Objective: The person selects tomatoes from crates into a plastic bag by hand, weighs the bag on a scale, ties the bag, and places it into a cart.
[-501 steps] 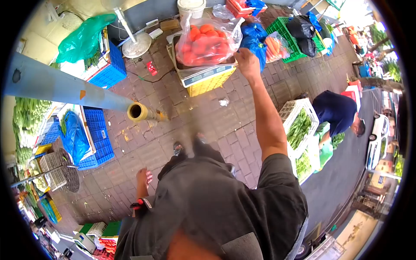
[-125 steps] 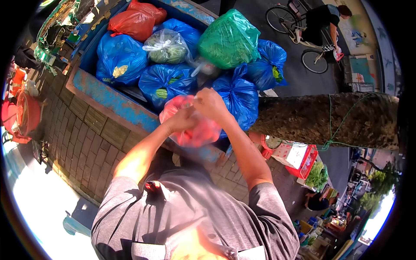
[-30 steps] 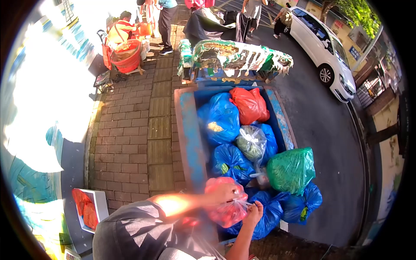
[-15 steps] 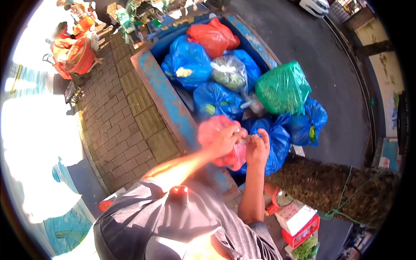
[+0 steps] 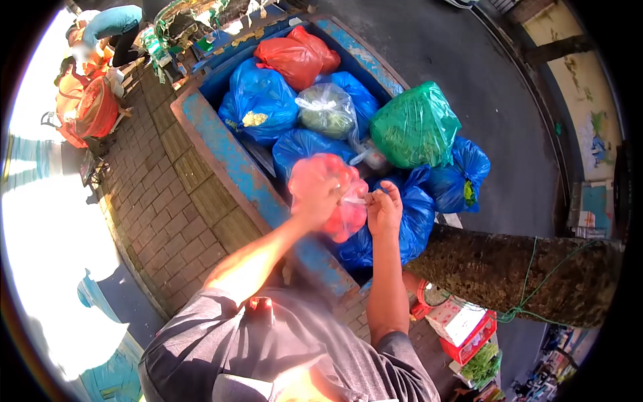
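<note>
A clear plastic bag [image 5: 347,224] full of red, round produce, perhaps tomatoes, hangs in front of me above the near end of a blue metal bin [image 5: 258,194]. Its whitish twisted neck is pinched in the fingertips of my right hand [image 5: 384,213]. Over the bag's left side lies my left hand [image 5: 316,203], touching the plastic; blur and glare hide how its fingers are set. Beneath and behind the bag are tied blue bags, with one blue bag [image 5: 412,221] close to my right hand. A green bag [image 5: 416,127] sits just beyond it.
Farther along the bin lie a red bag [image 5: 298,57], a clear bag of greens [image 5: 328,110] and more blue bags. A tree trunk [image 5: 516,268] extends to the right. A red crate [image 5: 469,345] stands below it. At upper left, a person [image 5: 110,27] bends near an orange-red basket [image 5: 97,110].
My left hand has moved left, away from the bag's neck and onto its side. My right hand still pinches the neck. The view has shifted, and a bending person shows more fully at upper left.
</note>
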Tool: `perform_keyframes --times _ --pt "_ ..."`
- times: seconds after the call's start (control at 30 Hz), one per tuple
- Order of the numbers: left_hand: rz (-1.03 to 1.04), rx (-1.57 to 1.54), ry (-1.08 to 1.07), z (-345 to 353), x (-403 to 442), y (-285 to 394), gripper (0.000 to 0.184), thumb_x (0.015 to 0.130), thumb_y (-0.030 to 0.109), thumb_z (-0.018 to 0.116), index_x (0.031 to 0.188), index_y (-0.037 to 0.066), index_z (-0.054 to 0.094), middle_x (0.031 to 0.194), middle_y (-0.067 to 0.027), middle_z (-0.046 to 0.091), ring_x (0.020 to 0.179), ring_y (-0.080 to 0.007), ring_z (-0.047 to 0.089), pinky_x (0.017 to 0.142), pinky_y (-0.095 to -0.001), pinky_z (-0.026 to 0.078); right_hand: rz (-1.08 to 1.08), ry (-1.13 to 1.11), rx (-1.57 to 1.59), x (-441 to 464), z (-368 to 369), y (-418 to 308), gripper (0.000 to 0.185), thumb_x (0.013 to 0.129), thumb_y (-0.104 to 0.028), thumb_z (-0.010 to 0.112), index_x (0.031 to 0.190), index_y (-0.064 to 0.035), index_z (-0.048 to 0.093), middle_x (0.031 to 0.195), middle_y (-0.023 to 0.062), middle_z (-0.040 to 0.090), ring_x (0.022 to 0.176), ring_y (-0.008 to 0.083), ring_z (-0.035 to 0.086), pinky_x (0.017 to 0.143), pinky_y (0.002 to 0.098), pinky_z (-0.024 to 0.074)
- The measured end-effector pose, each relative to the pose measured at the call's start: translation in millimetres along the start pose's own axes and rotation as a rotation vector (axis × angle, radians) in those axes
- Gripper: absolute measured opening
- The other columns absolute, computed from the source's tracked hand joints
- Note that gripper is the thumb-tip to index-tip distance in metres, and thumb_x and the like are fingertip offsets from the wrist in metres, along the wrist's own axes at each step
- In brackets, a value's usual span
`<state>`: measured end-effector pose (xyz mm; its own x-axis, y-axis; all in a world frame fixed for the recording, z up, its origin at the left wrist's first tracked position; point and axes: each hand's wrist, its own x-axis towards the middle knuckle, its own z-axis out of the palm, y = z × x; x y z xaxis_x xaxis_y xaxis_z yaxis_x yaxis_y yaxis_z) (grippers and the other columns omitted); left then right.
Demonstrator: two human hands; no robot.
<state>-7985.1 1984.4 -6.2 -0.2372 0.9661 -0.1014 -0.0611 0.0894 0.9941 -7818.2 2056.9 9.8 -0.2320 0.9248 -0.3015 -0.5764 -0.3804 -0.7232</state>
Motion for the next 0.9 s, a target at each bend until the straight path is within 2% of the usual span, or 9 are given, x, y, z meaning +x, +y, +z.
perform_keyframes --times 0.13,0.3,0.37,0.47,0.53,0.63,0.73,0.83,0.9 --pt "0.09 0.008 0.003 -9.2 -5.8 -12.9 0.034 0.099 0.035 0.057 0.08 0.007 0.058 0.063 -0.0006 0.054 0.062 -0.0104 0.053 0.059 -0.0308 0.043 0.07 0.135 -0.003 19.7 -15.3 7.8 0.024 0.083 0.006 0.052 0.103 -0.008 0.056 0.065 0.0039 0.053 0.054 0.0183 0.051 0.057 0.0347 0.0485" --pt "0.014 -0.036 -0.076 -21.8 -19.0 -29.2 0.029 0.099 0.032 0.056 0.087 0.006 0.062 0.073 -0.0029 0.059 0.066 -0.0111 0.055 0.062 -0.0301 0.045 0.198 0.265 0.025 52.9 -34.1 21.0 0.023 0.082 0.008 0.044 0.097 -0.0063 0.053 0.059 0.0018 0.042 0.048 0.0145 0.042 0.048 0.0323 0.0396" --pt "0.095 0.1 -0.057 -32.9 -22.1 -44.4 0.023 0.1 0.022 0.054 0.084 0.006 0.057 0.073 0.0 0.055 0.065 -0.0079 0.05 0.059 -0.0262 0.042 0.255 0.35 0.043 76.9 -59.0 41.5 0.022 0.082 0.008 0.044 0.098 -0.0057 0.053 0.059 0.0017 0.042 0.048 0.0157 0.043 0.047 0.0321 0.0393" --pt "-0.129 -0.144 0.007 -42.9 -31.0 -64.4 0.024 0.101 0.018 0.052 0.081 0.006 0.054 0.072 0.0011 0.053 0.061 -0.0059 0.047 0.055 -0.0243 0.039 0.349 0.405 0.121 109.5 -104.3 61.7 0.021 0.084 0.006 0.046 0.1 -0.0057 0.052 0.061 0.0027 0.044 0.048 0.0169 0.043 0.045 0.0326 0.0394" --pt "-0.262 -0.353 0.083 -38.7 -36.4 -65.4 0.027 0.1 0.02 0.054 0.079 0.004 0.053 0.072 0.0003 0.055 0.057 -0.0057 0.047 0.051 -0.0253 0.038 0.244 0.401 -0.059 103.6 -90.8 58.6 0.018 0.086 0.005 0.048 0.099 -0.0055 0.053 0.062 0.0035 0.046 0.048 0.0177 0.043 0.045 0.0334 0.0403" --pt "-0.026 0.115 -0.016 -45.5 -25.3 -42.7 0.024 0.097 0.022 0.058 0.08 0.004 0.057 0.073 -0.0024 0.056 0.061 -0.0096 0.051 0.053 -0.028 0.04 0.123 0.235 -0.337 64.7 -52.9 37.3 0.01 0.089 0.002 0.052 0.096 -0.0032 0.057 0.065 0.0036 0.05 0.049 0.0157 0.046 0.047 0.0321 0.0448" --pt "0.092 0.518 -0.17 -49.1 -8.0 -2.5 0.025 0.091 0.025 0.057 0.104 0.007 0.069 0.084 -0.0117 0.063 0.079 -0.0285 0.063 0.068 -0.0426 0.049 0.09 -0.012 -0.59 13.8 -21.0 17.6 0.009 0.09 -0.001 0.055 0.099 -0.001 0.059 0.07 0.0035 0.056 0.054 0.0124 0.05 0.053 0.0276 0.0474" --pt "0.702 0.658 0.139 -22.5 9.5 7.5 0.029 0.088 0.03 0.067 0.071 0.007 0.062 0.075 -0.0071 0.063 0.069 -0.0205 0.062 0.057 -0.037 0.048 -0.146 -0.288 -1.252 -5.4 -29.6 38.1 0.014 0.093 -0.009 0.058 0.101 0.0018 0.061 0.072 0.0031 0.06 0.059 0.0087 0.054 0.056 0.0242 0.0454" --pt "0.521 0.89 -0.034 -10.2 9.8 28.2 0.027 0.087 0.035 0.065 0.078 0.01 0.067 0.085 -0.0095 0.066 0.082 -0.0252 0.064 0.067 -0.0405 0.05 -0.328 -0.338 -1.313 6.6 -58.5 65.0 0.015 0.094 -0.012 0.059 0.097 0.002 0.061 0.071 0.0031 0.061 0.06 0.0078 0.054 0.055 0.0238 0.0435"
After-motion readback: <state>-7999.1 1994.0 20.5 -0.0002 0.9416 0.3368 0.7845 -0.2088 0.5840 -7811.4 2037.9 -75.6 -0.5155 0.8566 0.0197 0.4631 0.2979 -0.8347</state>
